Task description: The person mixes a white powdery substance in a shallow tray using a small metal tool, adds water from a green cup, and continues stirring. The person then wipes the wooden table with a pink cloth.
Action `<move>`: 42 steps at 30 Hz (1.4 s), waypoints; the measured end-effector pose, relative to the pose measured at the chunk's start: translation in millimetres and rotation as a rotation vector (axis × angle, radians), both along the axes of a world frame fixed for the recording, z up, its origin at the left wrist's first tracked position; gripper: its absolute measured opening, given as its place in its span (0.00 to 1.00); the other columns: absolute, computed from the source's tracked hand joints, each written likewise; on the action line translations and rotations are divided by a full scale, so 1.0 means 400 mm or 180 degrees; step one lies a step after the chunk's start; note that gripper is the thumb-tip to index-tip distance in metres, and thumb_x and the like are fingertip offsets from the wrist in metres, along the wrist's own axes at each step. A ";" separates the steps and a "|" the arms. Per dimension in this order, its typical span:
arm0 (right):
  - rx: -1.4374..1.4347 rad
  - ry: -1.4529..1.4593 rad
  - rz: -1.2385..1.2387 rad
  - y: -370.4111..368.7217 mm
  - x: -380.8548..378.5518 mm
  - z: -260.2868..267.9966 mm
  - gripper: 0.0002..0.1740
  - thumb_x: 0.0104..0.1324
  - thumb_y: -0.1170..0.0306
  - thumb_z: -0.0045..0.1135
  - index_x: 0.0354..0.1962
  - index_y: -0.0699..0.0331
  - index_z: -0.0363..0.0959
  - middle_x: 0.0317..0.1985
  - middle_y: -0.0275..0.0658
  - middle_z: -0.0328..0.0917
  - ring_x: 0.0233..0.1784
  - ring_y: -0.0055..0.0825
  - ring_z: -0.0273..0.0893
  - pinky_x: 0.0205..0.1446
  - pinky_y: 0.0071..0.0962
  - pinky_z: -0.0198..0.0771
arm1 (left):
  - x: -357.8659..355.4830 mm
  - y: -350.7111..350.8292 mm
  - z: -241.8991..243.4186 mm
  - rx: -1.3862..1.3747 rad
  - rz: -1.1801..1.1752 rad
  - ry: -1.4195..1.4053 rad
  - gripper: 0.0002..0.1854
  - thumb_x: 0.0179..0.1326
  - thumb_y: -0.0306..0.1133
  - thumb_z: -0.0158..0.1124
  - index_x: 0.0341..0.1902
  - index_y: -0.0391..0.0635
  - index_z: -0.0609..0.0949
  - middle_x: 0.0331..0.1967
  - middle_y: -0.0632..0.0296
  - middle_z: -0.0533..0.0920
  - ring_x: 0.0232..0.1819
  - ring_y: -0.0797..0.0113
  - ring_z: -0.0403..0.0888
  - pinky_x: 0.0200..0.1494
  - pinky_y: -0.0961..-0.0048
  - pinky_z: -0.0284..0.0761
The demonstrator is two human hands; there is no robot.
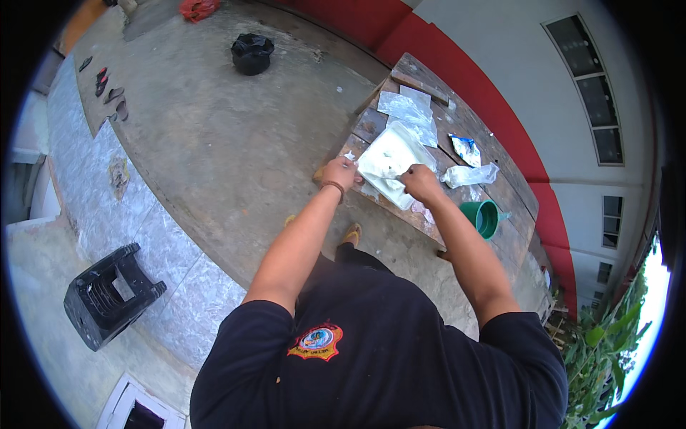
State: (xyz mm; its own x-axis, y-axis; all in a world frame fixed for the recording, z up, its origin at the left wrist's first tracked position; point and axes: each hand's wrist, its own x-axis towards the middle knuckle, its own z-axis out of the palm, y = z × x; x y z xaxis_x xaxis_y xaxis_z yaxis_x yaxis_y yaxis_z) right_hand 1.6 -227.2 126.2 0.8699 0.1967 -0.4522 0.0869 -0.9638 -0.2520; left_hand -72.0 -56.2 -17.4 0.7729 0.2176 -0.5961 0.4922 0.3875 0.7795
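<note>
A shallow white plastic tray (pixel 379 181) with white powder or paste in it lies near the edge of a worn wooden table (pixel 509 214). My left hand (pixel 341 172) is closed at the tray's left edge, fingers curled on its rim or on a bit of white plastic; which of these is unclear. My right hand (pixel 421 183) grips a small utensil, probably a spoon, whose end (pixel 394 177) reaches into the white material. A clear plastic bag with white contents (pixel 470 175) and a blue and white packet (pixel 465 150) lie to the right of the tray.
A green plastic dipper (pixel 481 219) stands by my right forearm. Clear plastic sheets (pixel 410 110) and a wooden strip (pixel 419 87) lie at the table's far end. On the floor are a black plastic bag (pixel 252 53) and sandals (pixel 113 95); a black plastic chair (pixel 112 295) is at the left.
</note>
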 end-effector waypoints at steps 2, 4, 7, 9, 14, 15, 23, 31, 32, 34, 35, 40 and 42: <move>-0.0418 -0.0531 0.0873 0.000 0.027 0.046 0.16 0.59 0.64 0.55 0.38 0.69 0.80 0.37 0.57 0.82 0.44 0.51 0.83 0.49 0.45 0.76 | -0.001 -0.001 -0.004 0.0027 0.0017 -0.0019 0.08 0.69 0.31 0.61 0.37 0.40 0.76 0.33 0.56 0.85 0.31 0.65 0.89 0.27 0.73 0.81; -0.0721 -0.0543 0.1083 0.023 0.063 0.068 0.17 0.59 0.67 0.53 0.41 0.69 0.80 0.42 0.58 0.82 0.48 0.52 0.81 0.51 0.46 0.76 | 0.000 -0.004 -0.008 0.0018 -0.0020 -0.0007 0.08 0.69 0.31 0.62 0.36 0.40 0.76 0.32 0.56 0.85 0.31 0.65 0.89 0.27 0.73 0.81; -0.0864 -0.0662 0.1391 0.082 0.079 0.043 0.15 0.59 0.69 0.52 0.41 0.68 0.80 0.42 0.56 0.82 0.47 0.50 0.82 0.50 0.44 0.77 | 0.002 -0.005 -0.010 -0.0026 0.0066 0.0001 0.07 0.69 0.31 0.62 0.36 0.40 0.76 0.32 0.57 0.84 0.31 0.65 0.89 0.27 0.73 0.81; -0.0770 -0.0811 0.1674 0.120 0.058 0.004 0.14 0.59 0.70 0.52 0.39 0.68 0.80 0.42 0.54 0.81 0.45 0.49 0.83 0.48 0.43 0.78 | 0.002 -0.004 -0.009 -0.0046 0.0075 0.0028 0.07 0.68 0.30 0.62 0.37 0.40 0.76 0.31 0.57 0.84 0.31 0.65 0.88 0.27 0.73 0.82; -0.0440 -0.0822 0.2798 0.095 -0.042 -0.018 0.11 0.54 0.71 0.55 0.33 0.66 0.80 0.35 0.51 0.79 0.37 0.48 0.82 0.42 0.43 0.78 | 0.003 -0.001 -0.006 -0.0142 0.0066 0.0091 0.07 0.68 0.30 0.62 0.37 0.41 0.77 0.32 0.56 0.84 0.30 0.65 0.88 0.28 0.72 0.82; -0.0518 -0.0740 0.2803 0.075 -0.036 -0.001 0.10 0.54 0.71 0.55 0.33 0.65 0.80 0.35 0.50 0.79 0.37 0.48 0.82 0.42 0.43 0.78 | 0.003 -0.002 -0.005 -0.0152 0.0117 0.0116 0.07 0.68 0.30 0.63 0.37 0.41 0.77 0.32 0.56 0.84 0.30 0.65 0.88 0.28 0.72 0.82; -0.0312 -0.1170 0.1766 0.020 0.128 0.012 0.11 0.58 0.69 0.53 0.34 0.65 0.80 0.38 0.52 0.79 0.40 0.50 0.82 0.44 0.46 0.78 | 0.000 -0.006 0.001 -0.0002 0.0127 0.0109 0.08 0.68 0.31 0.63 0.37 0.40 0.77 0.32 0.57 0.84 0.30 0.66 0.88 0.27 0.73 0.80; -0.0303 -0.0598 0.2501 -0.072 0.001 -0.051 0.10 0.57 0.71 0.53 0.35 0.61 0.81 0.38 0.49 0.78 0.39 0.48 0.82 0.44 0.46 0.78 | -0.001 -0.008 -0.005 0.0174 0.0096 0.0041 0.07 0.67 0.31 0.64 0.37 0.40 0.77 0.31 0.58 0.84 0.30 0.66 0.88 0.27 0.74 0.80; -0.0422 -0.0511 0.2594 -0.090 0.003 -0.041 0.11 0.57 0.72 0.53 0.36 0.61 0.81 0.39 0.49 0.78 0.39 0.48 0.82 0.44 0.45 0.78 | 0.001 -0.009 -0.007 0.0233 0.0093 0.0061 0.07 0.67 0.30 0.63 0.37 0.40 0.77 0.31 0.57 0.84 0.30 0.65 0.88 0.28 0.73 0.80; -0.0615 -0.0389 0.2812 -0.130 0.024 -0.009 0.12 0.57 0.72 0.52 0.38 0.59 0.81 0.39 0.48 0.78 0.41 0.47 0.82 0.44 0.45 0.78 | 0.005 -0.015 -0.013 0.0365 0.0140 0.0151 0.06 0.66 0.29 0.63 0.37 0.39 0.78 0.31 0.55 0.85 0.30 0.64 0.88 0.29 0.72 0.81; -0.0691 -0.0471 0.2837 -0.143 0.042 0.005 0.13 0.56 0.72 0.53 0.38 0.58 0.81 0.38 0.47 0.78 0.41 0.47 0.81 0.45 0.44 0.78 | 0.008 -0.017 -0.017 0.0338 0.0077 0.0041 0.06 0.66 0.29 0.63 0.38 0.39 0.79 0.31 0.54 0.85 0.30 0.63 0.88 0.29 0.71 0.82; -0.0243 -0.1110 0.2061 -0.093 0.143 0.039 0.07 0.55 0.72 0.57 0.31 0.64 0.80 0.34 0.51 0.77 0.38 0.52 0.78 0.44 0.48 0.74 | 0.003 -0.035 -0.021 0.1562 0.0263 -0.0145 0.07 0.48 0.29 0.71 0.29 0.40 0.84 0.28 0.50 0.86 0.32 0.58 0.86 0.38 0.60 0.81; 0.0189 -0.1352 0.2065 -0.043 0.166 0.012 0.10 0.59 0.69 0.58 0.34 0.66 0.81 0.35 0.55 0.79 0.39 0.54 0.79 0.45 0.49 0.73 | 0.010 -0.046 -0.019 0.1623 0.0447 0.0107 0.09 0.53 0.36 0.68 0.31 0.42 0.86 0.34 0.46 0.85 0.38 0.47 0.85 0.45 0.58 0.79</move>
